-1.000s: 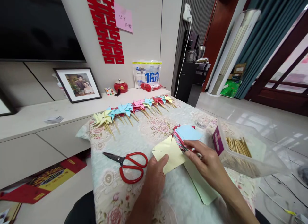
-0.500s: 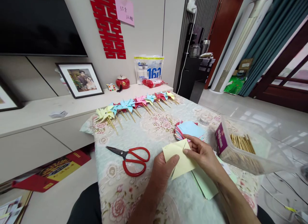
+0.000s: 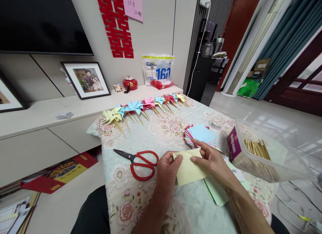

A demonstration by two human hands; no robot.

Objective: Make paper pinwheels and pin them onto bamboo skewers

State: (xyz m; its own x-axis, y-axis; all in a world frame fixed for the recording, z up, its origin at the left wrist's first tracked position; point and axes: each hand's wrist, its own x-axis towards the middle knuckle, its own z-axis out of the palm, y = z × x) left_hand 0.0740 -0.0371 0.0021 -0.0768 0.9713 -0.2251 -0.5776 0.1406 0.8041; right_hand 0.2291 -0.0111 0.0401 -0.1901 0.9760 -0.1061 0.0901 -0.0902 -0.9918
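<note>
A pale yellow paper square [image 3: 189, 167] is held between both hands above the flowered tablecloth [image 3: 141, 136]. My left hand [image 3: 168, 169] pinches its left edge with thumb on top. My right hand [image 3: 212, 163] grips the right side, fingers curled over the top edge. Just behind the right hand lies a stack of coloured paper squares [image 3: 200, 134] with a light blue sheet on top. Red-handled scissors [image 3: 140, 161] rest on the cloth to the left of my left hand.
A row of finished paper pinwheels on sticks [image 3: 144, 108] lies along the far table edge. A clear plastic box of wooden sticks [image 3: 256, 150] stands at the right. Pale green sheets [image 3: 216, 190] lie under my right wrist. A small clear lid [image 3: 217, 122] sits behind the stack.
The yellow sheet has been lifted off the stack's edge and drawn nearer to me. Both hands have closed in on it, and its flaps now look folded flatter.
</note>
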